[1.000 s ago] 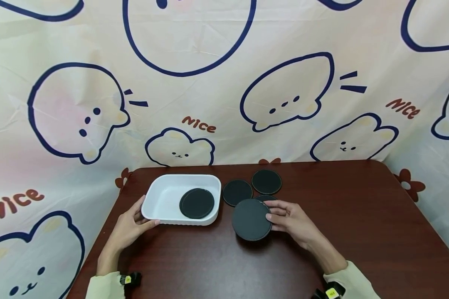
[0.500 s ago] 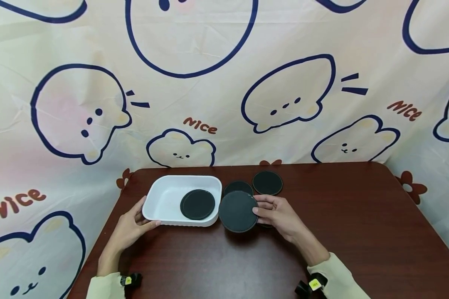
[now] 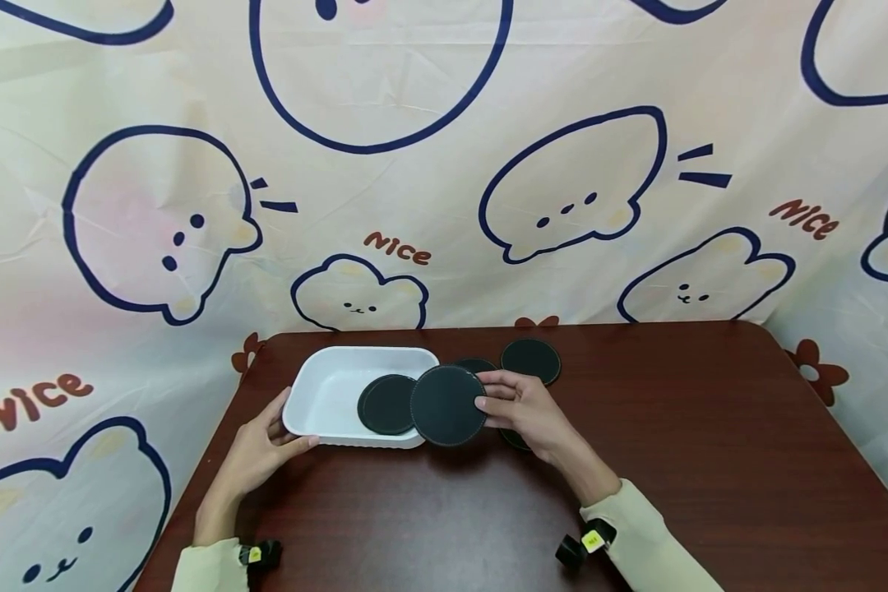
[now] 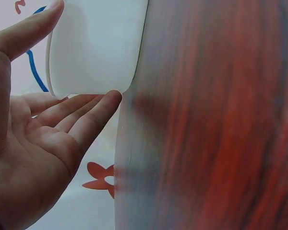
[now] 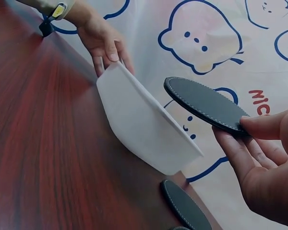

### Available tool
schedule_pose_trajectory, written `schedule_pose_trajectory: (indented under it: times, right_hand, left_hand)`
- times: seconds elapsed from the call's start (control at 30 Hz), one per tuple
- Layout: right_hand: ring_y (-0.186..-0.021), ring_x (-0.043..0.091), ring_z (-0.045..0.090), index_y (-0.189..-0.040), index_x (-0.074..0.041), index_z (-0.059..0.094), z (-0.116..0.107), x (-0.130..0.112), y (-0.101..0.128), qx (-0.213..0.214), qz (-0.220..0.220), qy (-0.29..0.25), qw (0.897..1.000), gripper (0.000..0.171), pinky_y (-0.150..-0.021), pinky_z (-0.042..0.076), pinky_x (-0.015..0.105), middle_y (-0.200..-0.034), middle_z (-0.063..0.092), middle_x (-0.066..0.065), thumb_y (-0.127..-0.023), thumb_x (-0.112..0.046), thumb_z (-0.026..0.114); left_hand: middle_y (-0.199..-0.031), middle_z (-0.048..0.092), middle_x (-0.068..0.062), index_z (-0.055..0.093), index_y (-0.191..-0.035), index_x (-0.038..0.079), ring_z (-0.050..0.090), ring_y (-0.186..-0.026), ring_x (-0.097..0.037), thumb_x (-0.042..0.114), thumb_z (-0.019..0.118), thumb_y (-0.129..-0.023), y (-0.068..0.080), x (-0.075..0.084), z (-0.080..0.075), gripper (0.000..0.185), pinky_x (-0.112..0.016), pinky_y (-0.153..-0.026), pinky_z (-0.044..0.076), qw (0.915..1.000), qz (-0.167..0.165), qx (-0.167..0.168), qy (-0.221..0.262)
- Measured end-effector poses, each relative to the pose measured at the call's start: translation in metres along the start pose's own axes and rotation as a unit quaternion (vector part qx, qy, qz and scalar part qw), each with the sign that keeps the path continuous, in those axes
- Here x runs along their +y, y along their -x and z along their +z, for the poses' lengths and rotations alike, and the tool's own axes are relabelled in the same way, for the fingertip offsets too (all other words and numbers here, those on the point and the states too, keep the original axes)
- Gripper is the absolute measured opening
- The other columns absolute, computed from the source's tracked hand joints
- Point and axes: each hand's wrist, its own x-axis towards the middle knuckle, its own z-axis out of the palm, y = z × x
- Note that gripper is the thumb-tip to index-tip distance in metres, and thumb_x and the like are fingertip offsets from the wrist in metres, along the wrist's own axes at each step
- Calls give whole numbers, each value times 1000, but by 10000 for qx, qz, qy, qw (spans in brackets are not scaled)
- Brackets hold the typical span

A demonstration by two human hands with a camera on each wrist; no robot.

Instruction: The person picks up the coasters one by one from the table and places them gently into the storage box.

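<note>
Held black stitched-edge coaster (image 3: 444,407) has shifted left since the earlier frame, now overlapping the right rim of the white tray (image 3: 321,399) in head view; right wrist view shows it lifted. Right hand (image 3: 529,413) pinches its edge, thumb above, fingers under. Left hand (image 3: 247,454) grips the tray's left end. One inner coaster (image 3: 383,404) lies in the tray's right half; three loose coasters (image 3: 530,360) on the wood-grain table (image 3: 710,452), two partly hidden. Risks, likely: carried too low, it clips the rim; edge-only pinch lets it slip; slack left hold lets tray skid if bumped.
</note>
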Motion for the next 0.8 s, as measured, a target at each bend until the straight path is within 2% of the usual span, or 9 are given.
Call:
schedule_pose_trajectory:
  times: [0.17,0.37,0.67,0.8]
  right_hand:
    - [-99,10,78,-150,4,56,11,-4,-12,-37,-24,-65,10000,52,-86,67,30,-134,72,21,-102,-5,71]
    - [-99,10,78,-151,0,56,26,-8,-24,-45,-13,-214,9998,51,-89,67,33,-132,73,20,-102,-3,70]
    - [-94,10,78,-148,-3,61,41,-8,-41,113,112,-404,9991,48,-83,67,28,-129,74,19,-101,-1,70]
    - [-96,11,78,-148,-3,61,44,-7,-46,144,183,-403,9989,46,-88,67,31,-130,74,20,-102,-1,69]
  left_hand:
    - [-165,44,-30,25,-171,8,62,-137,-51,34,90,-89,0,0,0,108,-46,-100,60,10000,2,25,-10]
    - [-166,43,-30,24,-171,8,62,-137,-51,33,90,-89,0,0,1,108,-45,-100,60,10000,5,15,2]
    - [-166,42,-30,24,-172,9,61,-137,-51,33,90,-90,0,1,0,108,-46,-101,59,10000,-39,-6,41]
    - [-167,42,-30,23,-172,8,61,-138,-50,33,89,-90,0,1,0,108,-45,-101,60,10000,-63,-20,28]
